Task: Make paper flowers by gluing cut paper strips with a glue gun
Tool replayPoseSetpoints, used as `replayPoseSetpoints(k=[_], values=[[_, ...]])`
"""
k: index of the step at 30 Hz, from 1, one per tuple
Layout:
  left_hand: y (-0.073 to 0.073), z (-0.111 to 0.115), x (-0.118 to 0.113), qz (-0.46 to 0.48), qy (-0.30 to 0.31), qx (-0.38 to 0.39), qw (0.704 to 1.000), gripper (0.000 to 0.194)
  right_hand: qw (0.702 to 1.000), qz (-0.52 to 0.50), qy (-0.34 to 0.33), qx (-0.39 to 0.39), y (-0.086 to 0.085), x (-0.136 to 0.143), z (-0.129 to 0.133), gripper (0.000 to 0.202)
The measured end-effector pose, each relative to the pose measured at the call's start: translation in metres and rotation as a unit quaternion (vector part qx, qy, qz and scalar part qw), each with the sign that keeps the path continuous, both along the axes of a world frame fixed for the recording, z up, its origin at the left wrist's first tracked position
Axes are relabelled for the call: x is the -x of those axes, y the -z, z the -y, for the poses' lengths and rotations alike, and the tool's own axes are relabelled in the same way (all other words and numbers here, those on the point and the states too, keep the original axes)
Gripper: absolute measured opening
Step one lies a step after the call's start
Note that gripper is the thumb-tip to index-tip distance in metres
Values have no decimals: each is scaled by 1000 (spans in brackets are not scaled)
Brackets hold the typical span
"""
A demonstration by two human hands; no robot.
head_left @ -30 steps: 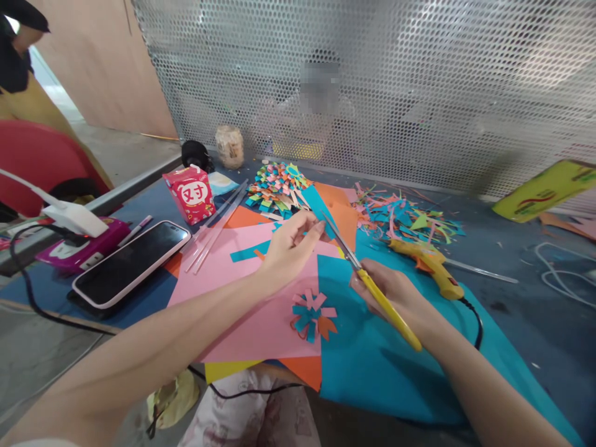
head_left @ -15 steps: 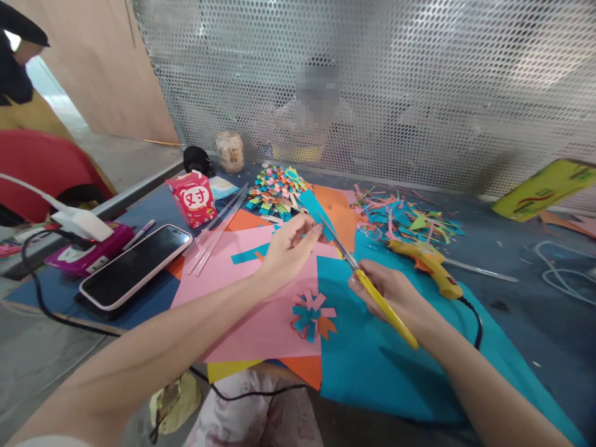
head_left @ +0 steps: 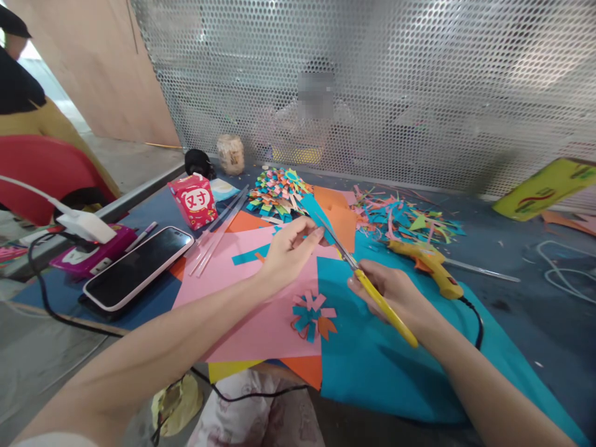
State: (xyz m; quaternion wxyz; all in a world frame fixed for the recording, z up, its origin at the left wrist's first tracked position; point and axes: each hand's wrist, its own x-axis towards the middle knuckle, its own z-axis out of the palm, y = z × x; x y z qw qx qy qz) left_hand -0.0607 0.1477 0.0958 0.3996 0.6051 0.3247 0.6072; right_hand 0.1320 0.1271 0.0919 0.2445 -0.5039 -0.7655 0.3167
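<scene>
Yellow-handled scissors (head_left: 384, 305) are gripped in my right hand (head_left: 393, 292), their blades pointing up and left. Along the blades runs a blue paper strip (head_left: 315, 208), pinched by my left hand (head_left: 295, 245) near its lower end. My left fingertips partly hide where the strip and blades meet. Below lie a pink sheet (head_left: 242, 329) and a large blue sheet (head_left: 372, 366), side by side. A small flower-like piece of pink, blue and orange paper (head_left: 313, 315) rests across their shared edge. Another blue strip (head_left: 251, 255) lies on the pink sheet, left of my hand.
A yellow glue gun (head_left: 431, 264) lies on the right, beside paper scraps (head_left: 410, 217). Behind my left hand is a colourful paper pile (head_left: 277, 192). A phone (head_left: 139, 267), red box (head_left: 193, 200), clear glue sticks (head_left: 216, 239) and purple power strip (head_left: 93, 248) stand left. A perforated metal panel (head_left: 395, 81) closes the back.
My hands, the scissors and the strip look nearly unchanged. The view has shifted slightly, and the person at the far left has moved a little.
</scene>
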Motion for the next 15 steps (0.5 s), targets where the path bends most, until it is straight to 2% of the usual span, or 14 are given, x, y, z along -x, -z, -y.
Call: replayPoseSetpoints(k=[9,15], values=[[-1,-1,2,37,2,9,999,28,1000,20,5,0,1,-1,2,42],[-2,-2,4,18,-42,-12,999,27,1000,19,0,3,1,0,3,41]])
